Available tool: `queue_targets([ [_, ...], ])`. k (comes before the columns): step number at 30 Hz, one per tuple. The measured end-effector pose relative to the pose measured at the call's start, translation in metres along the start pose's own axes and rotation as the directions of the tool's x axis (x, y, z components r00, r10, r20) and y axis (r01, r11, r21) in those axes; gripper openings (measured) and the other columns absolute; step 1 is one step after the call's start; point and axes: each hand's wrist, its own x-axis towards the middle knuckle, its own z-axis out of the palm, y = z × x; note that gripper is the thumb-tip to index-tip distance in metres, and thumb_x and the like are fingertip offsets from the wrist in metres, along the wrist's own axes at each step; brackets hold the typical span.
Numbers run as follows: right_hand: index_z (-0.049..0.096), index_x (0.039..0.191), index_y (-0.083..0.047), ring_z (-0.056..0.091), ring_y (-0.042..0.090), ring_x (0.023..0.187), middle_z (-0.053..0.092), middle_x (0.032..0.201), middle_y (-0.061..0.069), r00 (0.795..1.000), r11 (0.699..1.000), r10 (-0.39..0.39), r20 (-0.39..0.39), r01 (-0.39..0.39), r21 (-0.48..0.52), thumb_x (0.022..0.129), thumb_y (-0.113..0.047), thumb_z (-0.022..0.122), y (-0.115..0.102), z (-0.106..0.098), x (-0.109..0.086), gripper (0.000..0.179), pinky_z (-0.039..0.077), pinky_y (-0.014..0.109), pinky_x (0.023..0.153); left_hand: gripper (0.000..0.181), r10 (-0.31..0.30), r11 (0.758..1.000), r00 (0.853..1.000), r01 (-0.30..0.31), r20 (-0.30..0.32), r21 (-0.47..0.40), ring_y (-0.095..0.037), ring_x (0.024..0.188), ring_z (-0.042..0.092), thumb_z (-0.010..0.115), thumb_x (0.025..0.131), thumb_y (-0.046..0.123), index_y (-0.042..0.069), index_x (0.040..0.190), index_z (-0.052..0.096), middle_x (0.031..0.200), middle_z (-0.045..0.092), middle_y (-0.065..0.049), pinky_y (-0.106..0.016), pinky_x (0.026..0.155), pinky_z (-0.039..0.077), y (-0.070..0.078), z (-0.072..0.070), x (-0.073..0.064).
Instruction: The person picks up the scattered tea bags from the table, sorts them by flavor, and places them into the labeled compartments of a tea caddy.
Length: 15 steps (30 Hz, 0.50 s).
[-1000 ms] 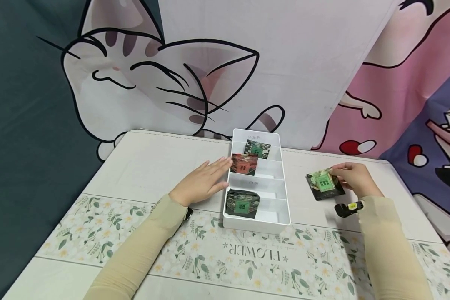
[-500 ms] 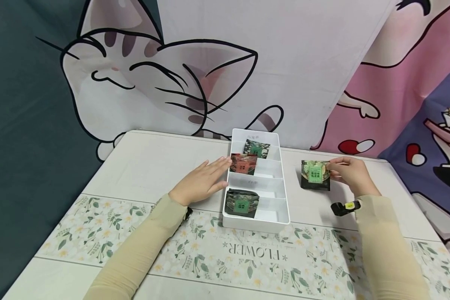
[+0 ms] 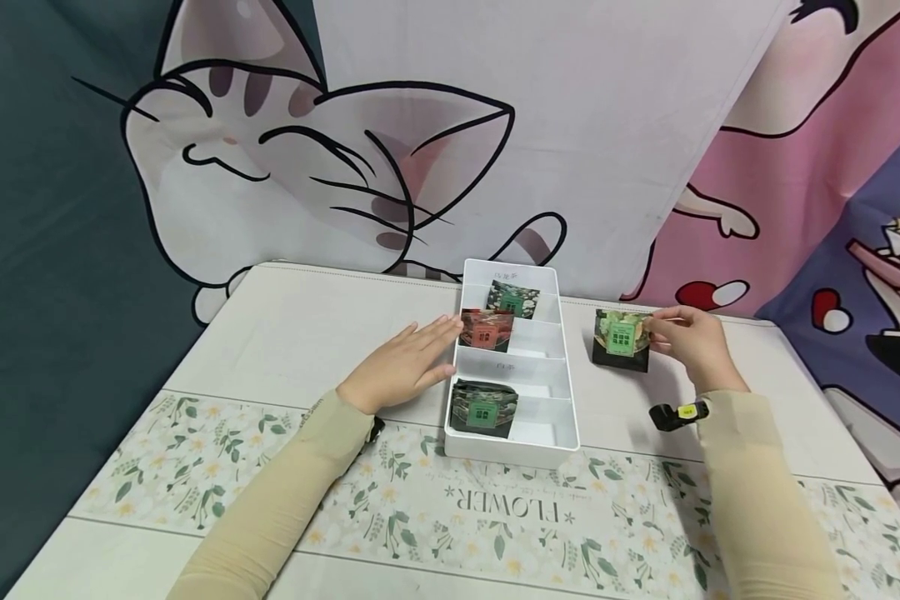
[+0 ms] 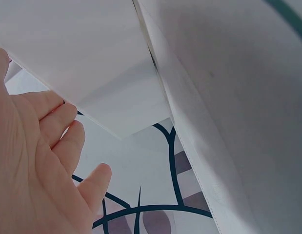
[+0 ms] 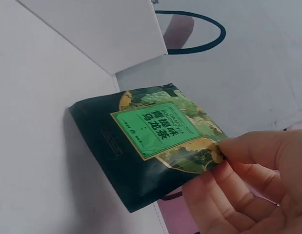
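Note:
Between thumb and fingers, my right hand (image 3: 688,343) pinches a dark tea sachet (image 3: 621,340) by its right edge. A bright green label and pale fruit print show on it in the right wrist view. The sachet is held right of a white divided box (image 3: 528,457). My left hand (image 3: 405,367) lies with straight fingers against the box's left side. Inside the box are a green-labelled sachet (image 3: 484,408) in the nearest compartment, a red sachet (image 3: 487,331) further back, and another dark sachet (image 3: 513,298) in the farthest one.
The box stands on a white table with a floral strip (image 3: 390,517) across it. A curtain with a cartoon cat (image 3: 270,192) hangs behind the table. A black wrist strap (image 3: 678,415) is on the right wrist.
My right hand has moved left and slightly away with the sachet, which has turned from slanted to nearly straight. My left hand stays against the box.

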Motion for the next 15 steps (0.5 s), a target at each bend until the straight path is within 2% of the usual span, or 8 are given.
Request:
queue_targets([
  [5, 0.06, 0.116, 0.002, 0.066, 0.004, 0.078, 0.064, 0.095, -0.007, 1.0, 0.998, -0.003, -0.028, 0.005, 0.069, 0.098, -0.02, 0.069, -0.005, 0.004, 0.0, 0.03, 0.061, 0.021, 0.076, 0.07, 0.005, 1.0, 1.0, -0.004, -0.007, 0.007, -0.025, 0.155, 0.017, 0.031, 0.108, 0.052, 0.01, 0.162, 0.018, 0.168, 0.018, -0.009, -0.047, 0.126, 0.01, 0.0, 0.0, 0.0],
  [10, 0.063, 0.115, 0.001, 0.067, 0.005, 0.08, 0.063, 0.098, -0.002, 0.998, 0.988, 0.005, -0.066, 0.006, 0.157, 0.096, -0.016, 0.07, -0.011, 0.007, -0.001, 0.026, 0.061, 0.021, 0.075, 0.069, 0.001, 1.0, 1.0, -0.001, -0.004, 0.01, -0.024, 0.155, 0.015, 0.034, 0.109, 0.05, 0.01, 0.163, 0.017, 0.168, 0.019, -0.01, -0.046, 0.126, 0.009, 0.0, 0.0, 0.0],
  [15, 0.067, 0.111, 0.0, 0.068, 0.006, 0.079, 0.065, 0.093, -0.003, 0.994, 0.974, -0.028, -0.107, 0.051, 0.222, 0.095, -0.011, 0.071, -0.018, 0.013, 0.0, 0.02, 0.061, 0.021, 0.074, 0.069, -0.005, 1.0, 1.0, 0.005, -0.003, 0.013, -0.02, 0.155, 0.012, 0.036, 0.109, 0.049, 0.011, 0.163, 0.017, 0.168, 0.02, -0.01, -0.046, 0.126, 0.009, 0.0, -0.001, 0.0],
])
